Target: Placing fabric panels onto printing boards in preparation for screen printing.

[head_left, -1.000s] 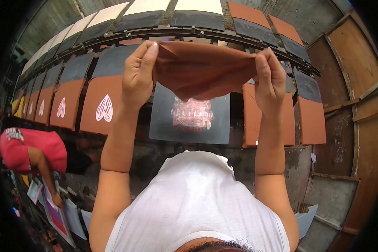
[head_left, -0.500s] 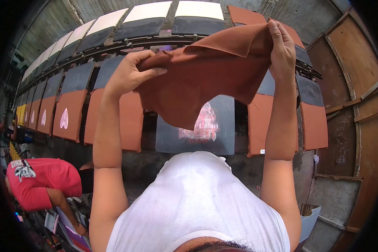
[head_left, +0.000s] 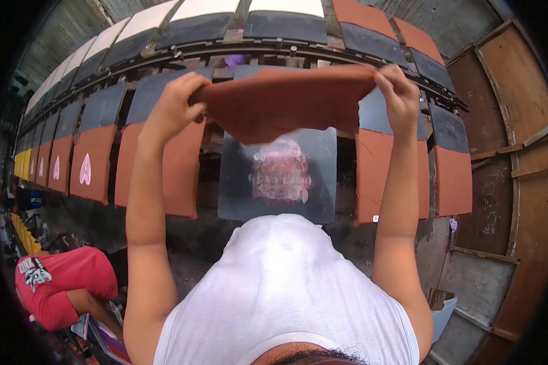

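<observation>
A reddish-brown piece of fabric (head_left: 286, 100) is stretched between my two hands in the air. My left hand (head_left: 178, 108) is closed on its left end, thumb and fingers pinching the edge. At the other end, my right hand (head_left: 400, 97) grips the upper corner. The cloth's lower edge hangs loose and uneven, overlapping the far part of a dark flat board (head_left: 234, 194) in front of me. Smudged pink and white print residue (head_left: 280, 170) marks that board's surface.
Beside the dark board stand a left board with brown cloth (head_left: 158, 176) and a right one (head_left: 371, 176). Further left, several brown pieces bear pink hearts (head_left: 86, 169). White pieces (head_left: 286, 7) cover far-row boards. A person in a red shirt (head_left: 73, 274) bends at lower left. Wooden panels (head_left: 530, 79) stand right.
Both hands have come down and nearer, my right hand most. The cloth's upper edge is now pulled nearly level, its folded flap is gone, and more of the print residue shows.
</observation>
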The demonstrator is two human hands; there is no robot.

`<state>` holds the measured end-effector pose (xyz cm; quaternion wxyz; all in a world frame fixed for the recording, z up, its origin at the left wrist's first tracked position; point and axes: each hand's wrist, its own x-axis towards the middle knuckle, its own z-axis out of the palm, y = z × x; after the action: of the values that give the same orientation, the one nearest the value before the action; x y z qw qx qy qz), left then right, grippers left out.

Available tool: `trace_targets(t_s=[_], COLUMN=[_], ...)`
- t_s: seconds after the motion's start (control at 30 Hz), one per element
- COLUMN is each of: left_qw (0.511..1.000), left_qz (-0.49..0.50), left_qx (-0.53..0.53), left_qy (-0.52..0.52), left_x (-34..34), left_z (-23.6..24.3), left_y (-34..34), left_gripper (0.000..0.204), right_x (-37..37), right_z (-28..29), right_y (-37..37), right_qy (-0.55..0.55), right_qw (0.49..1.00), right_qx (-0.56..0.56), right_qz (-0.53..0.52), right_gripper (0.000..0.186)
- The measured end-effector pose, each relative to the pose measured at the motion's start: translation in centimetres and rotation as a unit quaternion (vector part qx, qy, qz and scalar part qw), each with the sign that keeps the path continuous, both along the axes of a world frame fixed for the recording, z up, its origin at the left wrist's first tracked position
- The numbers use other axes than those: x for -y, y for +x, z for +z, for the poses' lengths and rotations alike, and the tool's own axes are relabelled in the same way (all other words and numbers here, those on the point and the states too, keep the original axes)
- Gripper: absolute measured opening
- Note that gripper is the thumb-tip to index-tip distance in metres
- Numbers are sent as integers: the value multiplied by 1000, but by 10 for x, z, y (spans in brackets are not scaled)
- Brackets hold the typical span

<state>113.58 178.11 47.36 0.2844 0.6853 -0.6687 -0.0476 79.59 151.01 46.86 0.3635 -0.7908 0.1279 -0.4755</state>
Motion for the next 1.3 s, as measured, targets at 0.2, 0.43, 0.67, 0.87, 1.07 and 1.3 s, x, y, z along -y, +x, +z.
trace_targets(t_s=[0.2,0.43,0.67,0.87,1.07,1.3], left_qw=[992,963,923,812,668,566], left_qz=[94,159,281,428,373,318], left_qx=[27,-103,-226,-377,-632,-750], left_qy=[74,193,136,128,121,124], left_x=[-85,-139,-155,-153,-156,-159], left_z=[-99,-201,-235,-290,-298,-294], left_y=[-65,-116,-119,-98,-99,-89], left_gripper=[37,13,21,47,34,26], right_x=[-76,-131,-133,-115,-113,-117], right_z=[-131,-239,-240,-253,-259,-244], right_y=[-93,-129,-108,-72,-81,-84], right_qy=[361,573,129,108,130,-8], right_qw=[925,801,874,875,902,904], right_qx=[-100,-143,-408,-408,-369,-395], right_qz=[-58,-94,-232,-235,-183,-161], right_gripper=[16,19,24,42,23,20])
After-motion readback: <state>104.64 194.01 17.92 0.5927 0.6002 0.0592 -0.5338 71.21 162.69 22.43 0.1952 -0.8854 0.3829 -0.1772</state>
